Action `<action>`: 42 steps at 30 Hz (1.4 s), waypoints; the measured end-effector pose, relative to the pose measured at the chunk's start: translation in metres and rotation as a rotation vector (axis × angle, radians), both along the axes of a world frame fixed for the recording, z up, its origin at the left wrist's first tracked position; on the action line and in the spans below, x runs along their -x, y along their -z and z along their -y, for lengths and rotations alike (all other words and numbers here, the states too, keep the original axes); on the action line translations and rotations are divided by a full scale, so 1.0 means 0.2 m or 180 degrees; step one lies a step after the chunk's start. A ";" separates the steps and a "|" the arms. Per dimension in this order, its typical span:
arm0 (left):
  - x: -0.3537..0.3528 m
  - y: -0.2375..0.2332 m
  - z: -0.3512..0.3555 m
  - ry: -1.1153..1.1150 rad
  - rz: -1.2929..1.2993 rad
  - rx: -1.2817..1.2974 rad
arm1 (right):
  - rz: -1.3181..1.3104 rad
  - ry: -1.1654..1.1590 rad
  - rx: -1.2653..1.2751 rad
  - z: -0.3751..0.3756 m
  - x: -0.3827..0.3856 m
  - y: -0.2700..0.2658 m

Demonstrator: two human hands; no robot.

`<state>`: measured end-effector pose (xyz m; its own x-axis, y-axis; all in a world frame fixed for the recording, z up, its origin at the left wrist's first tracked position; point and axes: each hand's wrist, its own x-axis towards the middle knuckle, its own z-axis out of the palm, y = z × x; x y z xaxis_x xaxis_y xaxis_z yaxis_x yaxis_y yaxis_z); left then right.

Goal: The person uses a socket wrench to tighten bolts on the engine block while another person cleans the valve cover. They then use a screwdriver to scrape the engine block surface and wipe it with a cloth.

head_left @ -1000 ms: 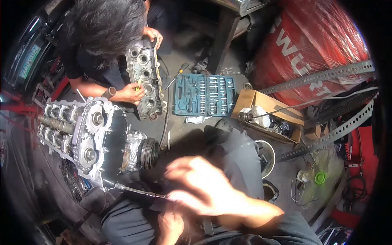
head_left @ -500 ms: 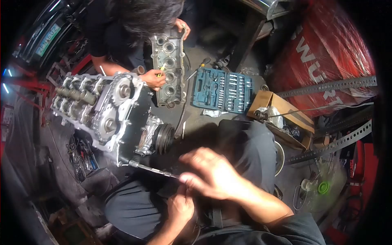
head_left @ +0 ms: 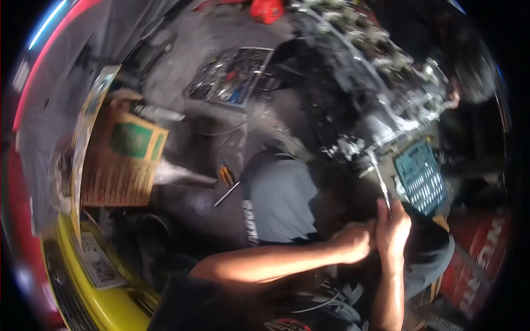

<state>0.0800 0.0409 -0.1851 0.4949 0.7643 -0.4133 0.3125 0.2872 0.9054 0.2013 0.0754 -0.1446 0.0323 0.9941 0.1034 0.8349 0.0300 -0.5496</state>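
A long metal tool (head_left: 381, 179) reaches up to the lower end of the engine (head_left: 381, 105), where the contact is blurred. My right hand (head_left: 393, 229) is closed round the near end of this tool, thumb upward along it. Close against its left side is my left hand (head_left: 352, 243), fingers curled closed; what it grips is hidden. The engine lies at the upper right, smeared by motion.
A co-worker's hand (head_left: 454, 96) is beyond the engine. A teal socket case (head_left: 417, 165) lies below it. On the left are a tool tray (head_left: 243, 99), orange-handled pliers (head_left: 225, 175), a cardboard box (head_left: 124, 160) and a yellow car bumper (head_left: 116, 298).
The view has swung left, so the engine and socket case appear farther right. My right hand, raised and spread before, has closed round the tool. The left hand has stayed close by.
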 end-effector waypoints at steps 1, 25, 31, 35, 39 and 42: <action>-0.01 -0.06 -0.02 0.0167 -0.0291 -0.0032 | 0.0185 -0.0107 -0.0028 -0.01 0.00 0.01; 0.00 0.04 0.09 -0.0441 0.0752 -0.0050 | 0.1004 -0.0387 -0.0271 -0.06 0.09 -0.01; 0.07 0.02 0.03 0.0045 0.0069 -0.0594 | 0.0657 -0.0122 0.0600 -0.08 0.12 -0.12; 0.10 -0.15 -0.07 0.0916 -0.0450 -0.0396 | 0.0039 -0.0376 0.0701 -0.10 0.06 -0.17; 0.06 -0.05 -0.05 0.0699 -0.0397 -0.0520 | -0.0299 -0.0494 0.0550 -0.11 0.04 -0.16; 0.05 -0.12 -0.07 0.1008 -0.0705 -0.0317 | -0.0390 -0.0513 0.0694 -0.11 0.02 -0.17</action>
